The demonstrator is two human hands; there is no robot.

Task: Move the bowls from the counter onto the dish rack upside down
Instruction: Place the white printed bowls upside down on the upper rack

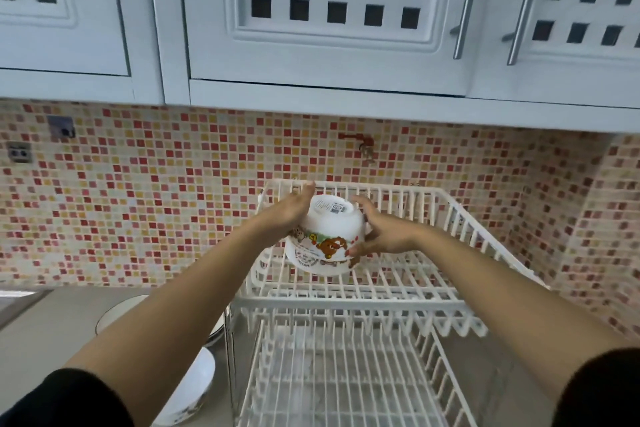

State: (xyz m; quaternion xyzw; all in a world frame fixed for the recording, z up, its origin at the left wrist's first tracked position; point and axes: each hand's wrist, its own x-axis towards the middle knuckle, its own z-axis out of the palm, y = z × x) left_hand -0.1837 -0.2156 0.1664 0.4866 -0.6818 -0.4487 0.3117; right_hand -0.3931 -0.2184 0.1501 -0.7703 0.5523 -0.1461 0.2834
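A white bowl with a cartoon bear print (325,236) is held upside down, base tilted up toward the wall, above the upper tier of the white wire dish rack (460,229). My left hand (289,213) presses its left side and my right hand (375,232) grips its right side. On the counter to the left, partly hidden under my left forearm, sit a white bowl with a dark rim (119,314) and another white bowl (194,388).
The rack has a lower wire tier (346,385) below the upper one. A mosaic tile wall (156,201) stands behind, with outlets at far left and a red tap fitting (360,142). Pale cabinets (329,21) hang overhead.
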